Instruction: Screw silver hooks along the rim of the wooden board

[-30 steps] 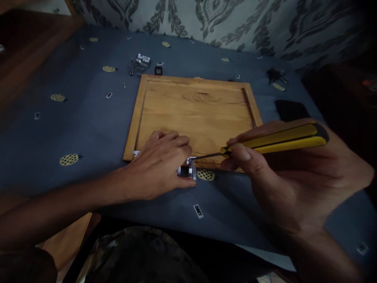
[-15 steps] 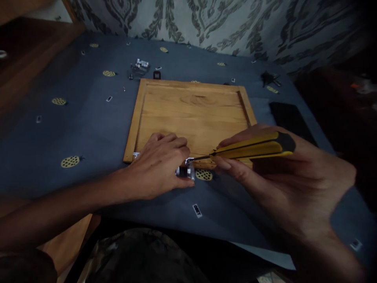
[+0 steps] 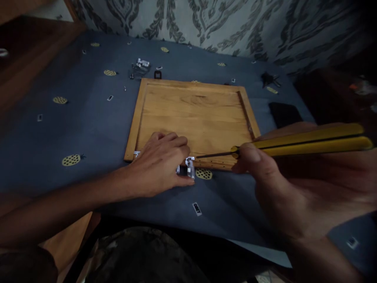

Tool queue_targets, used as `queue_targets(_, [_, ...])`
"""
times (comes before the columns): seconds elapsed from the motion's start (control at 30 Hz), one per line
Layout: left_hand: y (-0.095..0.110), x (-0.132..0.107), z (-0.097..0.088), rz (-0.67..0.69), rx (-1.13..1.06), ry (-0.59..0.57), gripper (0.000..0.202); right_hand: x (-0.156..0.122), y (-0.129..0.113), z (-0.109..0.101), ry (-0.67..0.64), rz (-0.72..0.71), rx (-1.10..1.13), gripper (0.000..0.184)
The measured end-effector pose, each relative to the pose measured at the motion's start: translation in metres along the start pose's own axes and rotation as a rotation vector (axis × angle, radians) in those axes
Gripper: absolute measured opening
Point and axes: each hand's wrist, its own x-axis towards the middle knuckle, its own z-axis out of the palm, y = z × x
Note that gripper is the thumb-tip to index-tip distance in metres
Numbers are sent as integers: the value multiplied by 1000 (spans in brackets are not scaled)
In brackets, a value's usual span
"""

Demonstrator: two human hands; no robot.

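Note:
A wooden cabinet door (image 3: 194, 114) with a raised frame lies flat on the blue patterned cloth. At its near edge, my left hand (image 3: 161, 163) grips a metal hinge (image 3: 191, 169), thumb below and fingers curled over the wood. Part of the hinge is hidden under that hand. My right hand (image 3: 282, 184) is closed around a screwdriver (image 3: 300, 143) with a yellow and black handle. The thin shaft points left, and its tip is just right of the hinge, apart from it. Small dark holes run along the door's near edge.
Another metal hinge (image 3: 141, 67) lies behind the door, beside a small dark rectangular piece (image 3: 158, 74). A small screw (image 3: 125, 89) is left of the door. To the right are a black flat object (image 3: 284, 114) and a dark star-shaped item (image 3: 269, 79). A patterned wall stands behind.
My right hand has drawn the screwdriver to the right, so its tip has come away from the hinge. The handle has turned. My left hand stays in place on the hinge.

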Motion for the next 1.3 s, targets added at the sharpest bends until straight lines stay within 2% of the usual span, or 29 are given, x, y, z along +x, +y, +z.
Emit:
queue_targets(0.13, [2, 0, -2, -23, 18, -4, 36, 0, 5, -2, -103, -95, 11, 23])
queue_targets(0.27, [2, 1, -2, -24, 31, -14, 37, 0, 10, 1, -112, -161, -10, 21])
queue_targets(0.37, [2, 1, -2, -29, 30, -16, 36, 1, 9, 2, -91, -152, 7, 22])
queue_targets(0.5, [2, 1, -1, -11, 28, -1, 36, 2, 6, 3, -135, -101, -44, 25])
queue_targets(0.67, [1, 0, 0, 2, 33, 13, 34, 1, 5, 3, -153, -75, 3, 25])
queue_targets(0.87, [0, 0, 1, 4, 14, 9, 34, 8, 6, -6, -346, -79, 71, 14])
queue_targets(1.0, [-1, 0, 2, 1, 1, 16, 35, 14, 7, -14, -494, 11, 193, 14])
queue_targets(1.17, [0, 0, 1, -3, 9, 10, 34, 11, 10, -15, -457, -113, 92, 14])
queue_targets(1.3, [1, 0, 1, -2, 20, 7, 34, 5, 8, -8, -323, -138, -125, 13])
